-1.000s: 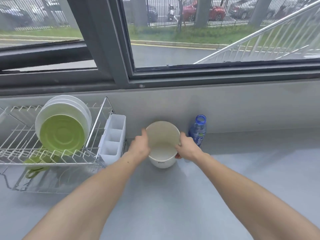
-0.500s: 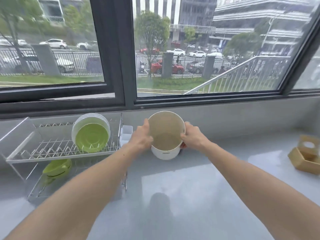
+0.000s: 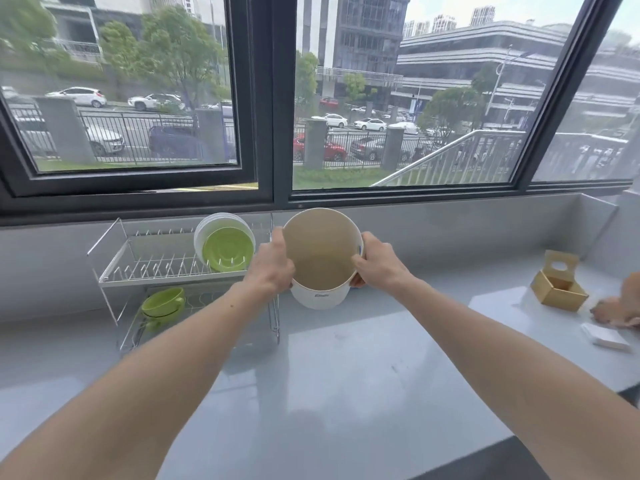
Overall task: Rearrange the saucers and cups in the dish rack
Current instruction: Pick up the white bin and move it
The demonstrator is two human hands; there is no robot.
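Note:
A two-tier wire dish rack [image 3: 114, 271] stands on the grey counter at the left, under the window. On its upper tier a green saucer [image 3: 227, 250] leans upright against white saucers [image 3: 204, 233]. On the lower tier lies a green cup [image 3: 162, 304]. Just right of the rack I hold a white round tub [image 3: 320, 296] above the counter, tilted toward me, and it looks empty inside. My left hand [image 3: 272, 268] grips its left rim and my right hand [image 3: 375, 265] grips its right rim.
A small open wooden box [image 3: 559, 287] sits on the counter at the right. Beside it lie white napkins [image 3: 607, 337], with another person's hand [image 3: 620, 308] at the right edge. The window sill wall runs along the back of the counter.
The tub has come up off the counter and nearer to me. My view has tilted upward, so the blue bottle and the white cutlery holder are now hidden; the wooden box has come into view.

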